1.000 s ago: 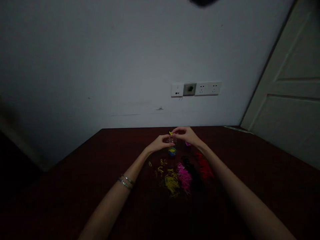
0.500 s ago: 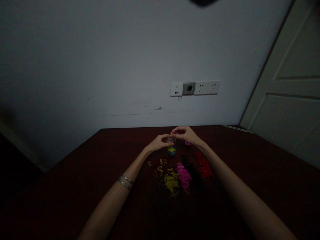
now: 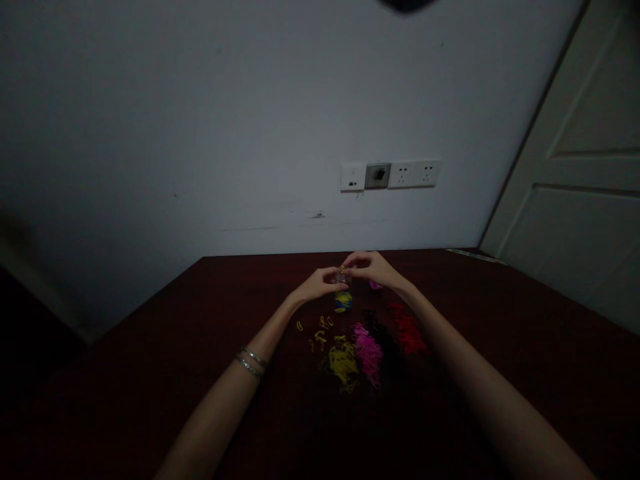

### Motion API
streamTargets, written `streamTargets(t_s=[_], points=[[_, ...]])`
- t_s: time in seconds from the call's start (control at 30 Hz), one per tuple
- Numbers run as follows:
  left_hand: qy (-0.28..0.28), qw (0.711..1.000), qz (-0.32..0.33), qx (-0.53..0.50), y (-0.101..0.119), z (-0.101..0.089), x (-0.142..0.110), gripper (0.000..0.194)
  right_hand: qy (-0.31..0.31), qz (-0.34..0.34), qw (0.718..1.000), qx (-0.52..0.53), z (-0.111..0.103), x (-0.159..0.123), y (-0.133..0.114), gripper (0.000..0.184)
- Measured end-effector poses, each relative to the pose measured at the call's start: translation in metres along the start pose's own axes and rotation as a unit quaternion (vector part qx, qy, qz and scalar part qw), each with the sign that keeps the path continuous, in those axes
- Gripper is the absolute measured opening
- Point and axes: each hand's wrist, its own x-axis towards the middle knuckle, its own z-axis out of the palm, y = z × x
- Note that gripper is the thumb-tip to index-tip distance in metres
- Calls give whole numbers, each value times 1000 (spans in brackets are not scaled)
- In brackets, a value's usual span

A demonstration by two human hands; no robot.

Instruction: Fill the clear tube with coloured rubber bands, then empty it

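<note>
Both grips engaged: left hand (image 3: 316,285) grasping clear jar (image 3: 344,300), twelve o'clock of yellow rubber-band pile (image 3: 343,363); right hand (image 3: 371,269) pinching yellow bands (image 3: 343,269), sunk since a second ago, likely partly inside.

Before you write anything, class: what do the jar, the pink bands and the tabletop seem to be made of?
Jar: clear, smooth-looking glass or plastic, I can't say which; yellow and blue show through its wall.
Pink bands: probably rubbery elastic, finish hard to judge; they look like thin, loose loops.
Tabletop: possibly wood or laminate, dark reddish-brown; dim light hides grain and sheen.
</note>
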Motion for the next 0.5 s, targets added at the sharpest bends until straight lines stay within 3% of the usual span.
streamTargets(t_s=[0.5], points=[[-9,999,-7,-33,0,0,-1,48,41,48,998,15,-9,-3,-9,24]])
